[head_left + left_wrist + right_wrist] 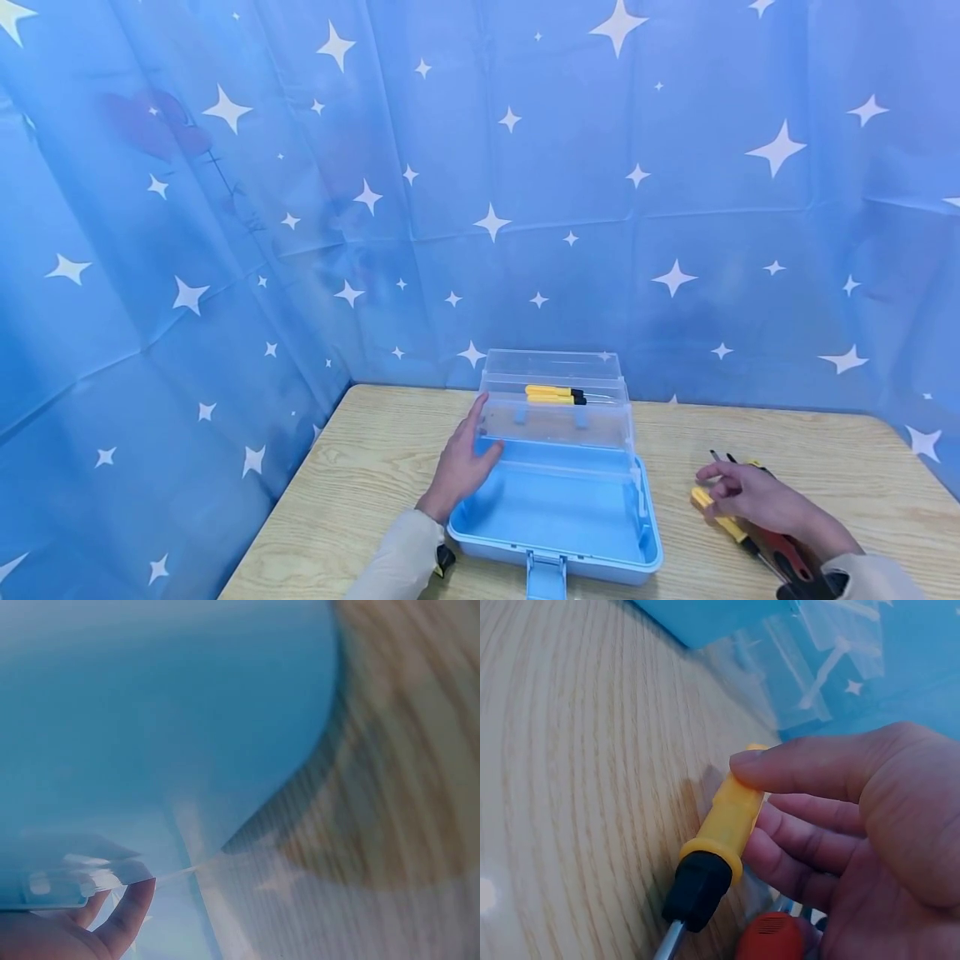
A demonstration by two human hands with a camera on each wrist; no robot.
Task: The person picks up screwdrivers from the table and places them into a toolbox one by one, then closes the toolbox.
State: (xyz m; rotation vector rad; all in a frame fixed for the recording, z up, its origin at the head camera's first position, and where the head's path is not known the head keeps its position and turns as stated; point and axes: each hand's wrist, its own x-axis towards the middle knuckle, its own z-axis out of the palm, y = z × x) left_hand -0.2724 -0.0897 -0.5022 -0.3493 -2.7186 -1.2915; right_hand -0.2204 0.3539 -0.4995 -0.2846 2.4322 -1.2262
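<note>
A light-blue toolbox [555, 508] stands open on the table, with a clear plastic tray [558, 421] raised at its back. Two yellow-handled screwdrivers [551, 393] lie in the clear plastic part. My left hand [459, 468] is at the box's left side, fingers extended beside the clear tray; in the left wrist view its fingertips [139, 900] show by the clear plastic edge. To the right of the box, my right hand [757, 500] pinches the yellow handle of another screwdriver [731, 817] between thumb and fingers. Its metal shaft points down and away from the box.
Under and beside my right hand lie more tools, among them a red-and-black handle [791, 557] and thin dark tips [716, 456]. A blue curtain with white stars [491, 222] hangs behind the wooden table [360, 467]. The box's latch [546, 575] hangs at its front.
</note>
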